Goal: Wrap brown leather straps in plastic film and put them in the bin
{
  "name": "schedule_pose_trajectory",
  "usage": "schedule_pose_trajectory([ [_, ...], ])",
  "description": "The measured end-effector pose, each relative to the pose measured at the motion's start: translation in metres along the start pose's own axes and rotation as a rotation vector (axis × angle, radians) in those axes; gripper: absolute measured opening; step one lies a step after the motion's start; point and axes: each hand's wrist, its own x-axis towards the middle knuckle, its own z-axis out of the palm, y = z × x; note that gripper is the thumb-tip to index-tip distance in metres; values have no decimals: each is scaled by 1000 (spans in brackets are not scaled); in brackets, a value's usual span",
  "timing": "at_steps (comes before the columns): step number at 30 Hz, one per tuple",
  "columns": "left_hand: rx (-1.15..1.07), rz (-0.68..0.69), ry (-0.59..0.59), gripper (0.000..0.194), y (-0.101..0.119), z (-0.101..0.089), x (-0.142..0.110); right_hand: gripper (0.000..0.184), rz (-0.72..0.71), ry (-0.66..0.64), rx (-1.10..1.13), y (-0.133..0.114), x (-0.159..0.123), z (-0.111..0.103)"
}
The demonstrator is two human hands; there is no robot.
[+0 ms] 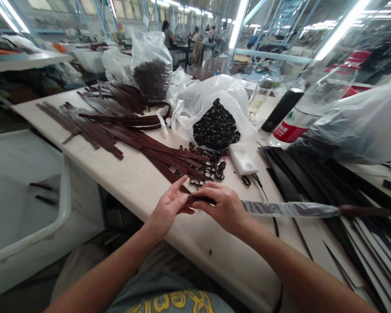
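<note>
A dark brown leather belt strap (363,211), partly covered by a clear plastic sleeve (289,209), runs across the table under my right forearm. Near the table's front edge, my right hand (226,208) pinches the strap between thumb and fingers. My left hand (167,211) holds its left end with the thumb on top, the index finger stretched out. The fingers hide part of that end. Just beyond my hands lie small dark belt loops (208,174) and a fan of loose brown leather strips (163,148).
A plastic bag of black loops (217,126) stands behind, beside a white power bank (243,160) with a cable. At right are a large bottle (288,130), a black flask (282,111) and black strips (299,178). A white bin (65,195) stands left.
</note>
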Motion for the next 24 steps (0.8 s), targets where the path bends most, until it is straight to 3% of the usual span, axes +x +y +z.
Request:
schedule_pose_trajectory([
  [7, 237, 88, -44, 83, 1, -4, 3, 7, -94, -35, -110, 0, -1, 0],
  [11, 261, 99, -60, 80, 2, -7, 7, 9, -143, -13, -138, 1, -2, 0],
  [14, 226, 46, -129, 69, 2, -9, 12, 9, -138, -20, -109, 4, -2, -1],
  [16, 251, 37, -159, 50, 4, -11, 15, 10, -131, -16, -81, 5, -1, -3],
  [20, 563, 236, -171, 21, 12, -16, 21, 10, -110, 6, -43, 8, 1, -7],
  [24, 934, 512, -226, 18, 18, -19, 28, 8, -91, 3, -16, 13, 2, -8],
])
